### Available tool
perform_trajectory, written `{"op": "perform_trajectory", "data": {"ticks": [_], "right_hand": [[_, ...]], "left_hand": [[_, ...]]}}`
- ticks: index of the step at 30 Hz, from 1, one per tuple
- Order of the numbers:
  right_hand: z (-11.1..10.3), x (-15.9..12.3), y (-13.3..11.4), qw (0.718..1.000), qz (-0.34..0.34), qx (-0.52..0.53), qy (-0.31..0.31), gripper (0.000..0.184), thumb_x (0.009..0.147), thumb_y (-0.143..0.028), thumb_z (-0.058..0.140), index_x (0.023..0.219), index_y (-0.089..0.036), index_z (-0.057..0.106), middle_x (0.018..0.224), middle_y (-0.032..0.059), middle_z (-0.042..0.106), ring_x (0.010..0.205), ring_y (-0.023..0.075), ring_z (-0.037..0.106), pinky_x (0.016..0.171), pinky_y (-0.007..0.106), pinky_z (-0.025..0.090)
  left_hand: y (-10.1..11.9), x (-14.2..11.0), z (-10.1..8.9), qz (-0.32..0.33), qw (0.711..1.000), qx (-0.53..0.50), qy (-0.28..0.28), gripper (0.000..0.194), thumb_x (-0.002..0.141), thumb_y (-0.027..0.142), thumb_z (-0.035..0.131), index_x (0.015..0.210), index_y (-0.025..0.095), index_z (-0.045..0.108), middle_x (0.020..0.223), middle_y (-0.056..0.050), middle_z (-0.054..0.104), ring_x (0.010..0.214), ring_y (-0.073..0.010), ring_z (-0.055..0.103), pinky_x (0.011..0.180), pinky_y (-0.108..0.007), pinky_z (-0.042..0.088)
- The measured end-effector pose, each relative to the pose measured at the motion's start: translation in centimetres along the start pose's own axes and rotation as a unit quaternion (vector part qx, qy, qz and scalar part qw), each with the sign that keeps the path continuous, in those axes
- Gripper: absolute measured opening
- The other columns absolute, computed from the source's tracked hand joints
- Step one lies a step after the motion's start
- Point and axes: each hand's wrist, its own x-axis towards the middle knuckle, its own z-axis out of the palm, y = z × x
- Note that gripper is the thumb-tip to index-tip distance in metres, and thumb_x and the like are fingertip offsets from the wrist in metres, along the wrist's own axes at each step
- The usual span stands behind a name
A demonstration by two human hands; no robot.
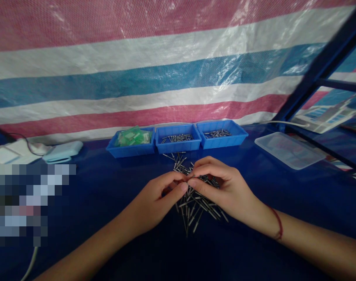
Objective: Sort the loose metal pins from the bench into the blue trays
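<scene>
Loose blind rivets [197, 203] lie in a heap on the blue tabletop, thin metal pins with thicker sleeves. Above the heap, my left hand [158, 197] and my right hand [224, 181] meet at the fingertips. Both hands are closed in a pinch, thumb against fingers. Whatever sits between the fingertips is too small and covered to make out. Part of the heap is hidden behind my right hand. A dark red cord circles my right wrist.
Behind the heap stand three blue bins: a left bin [131, 150] with green packets, a middle bin [178, 146] and a right bin [224, 141] with small metal pieces. A translucent lid [289, 150] lies right. A light blue case [63, 151] sits left, above a pixelated patch.
</scene>
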Motion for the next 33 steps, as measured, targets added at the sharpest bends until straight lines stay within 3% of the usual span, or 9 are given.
{"op": "perform_trajectory", "data": {"ticks": [10,21,28,33], "right_hand": [[0.11,-0.18,0.14,1.000,-0.007,0.001,-0.004,0.006,0.076,-0.019,0.066,0.082,-0.022,0.067,0.084,0.0031,0.062,0.077,0.0137,0.062,0.068,0.029,0.053],[0.03,-0.16,-0.05,1.000,-0.014,-0.015,-0.015,0.011,0.077,-0.017,0.063,0.085,-0.023,0.068,0.085,0.0031,0.062,0.080,0.0144,0.062,0.071,0.031,0.052],[0.17,-0.14,0.30,0.999,-0.010,-0.038,-0.007,0.011,0.077,-0.016,0.062,0.084,-0.023,0.067,0.086,0.0026,0.062,0.080,0.0148,0.061,0.071,0.032,0.051],[0.38,-0.32,0.46,0.999,-0.001,-0.039,-0.021,0.010,0.078,-0.016,0.061,0.082,-0.023,0.067,0.086,0.0030,0.061,0.080,0.0150,0.061,0.071,0.032,0.051]], "left_hand": [[-0.36,-0.01,0.11,-0.002,1.000,-0.014,0.001,0.022,0.088,0.036,0.047,0.095,0.020,0.059,0.072,0.002,0.055,0.065,-0.0126,0.051,0.059,-0.023,0.039],[-0.71,-0.09,0.14,0.000,0.999,-0.003,0.048,0.017,0.085,0.034,0.053,0.093,0.021,0.057,0.075,0.002,0.056,0.066,-0.0127,0.053,0.061,-0.024,0.042],[-0.26,-0.28,-0.01,0.049,0.991,0.036,0.116,0.007,0.082,0.026,0.054,0.085,0.020,0.056,0.084,0.000,0.059,0.073,-0.0135,0.056,0.068,-0.026,0.045],[0.05,-0.49,0.06,0.067,0.988,0.048,0.130,0.004,0.080,0.023,0.057,0.083,0.020,0.056,0.083,0.002,0.058,0.072,-0.0122,0.056,0.067,-0.025,0.045]]}}
